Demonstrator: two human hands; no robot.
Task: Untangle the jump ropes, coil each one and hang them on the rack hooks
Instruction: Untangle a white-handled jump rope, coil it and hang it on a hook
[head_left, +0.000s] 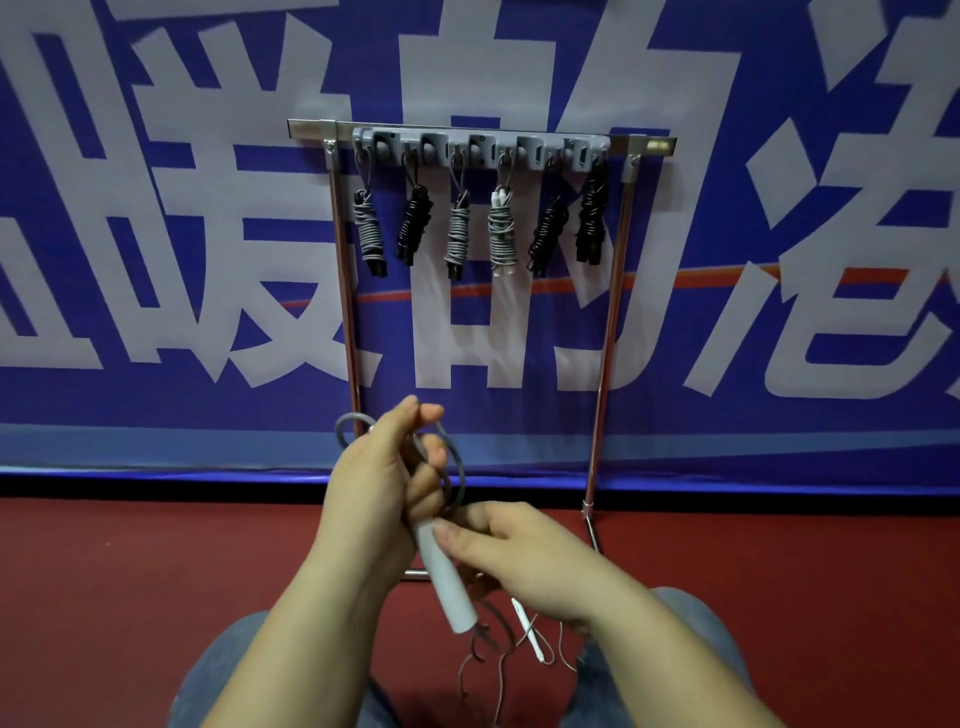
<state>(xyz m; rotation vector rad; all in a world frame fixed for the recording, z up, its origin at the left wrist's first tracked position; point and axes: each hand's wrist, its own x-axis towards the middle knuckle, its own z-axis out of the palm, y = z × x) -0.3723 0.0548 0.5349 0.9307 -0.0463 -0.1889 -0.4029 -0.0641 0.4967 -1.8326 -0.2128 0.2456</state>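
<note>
A: Left hand grips the white handle upright-ish, grey rope looped round its fingers. Right hand?

B: Pinching the smooth handle mid-shaft, thumb on top. Loose thin rope trails to the red floor with a second white handle.

A: Beyond?

B: Metal rack, six coiled bundles hanging from grey hooks, grey and black.

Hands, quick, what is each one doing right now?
Left hand: closed around the white handle and grey rope.
Right hand: fingers curled, pinching the rope against the handle.
</note>
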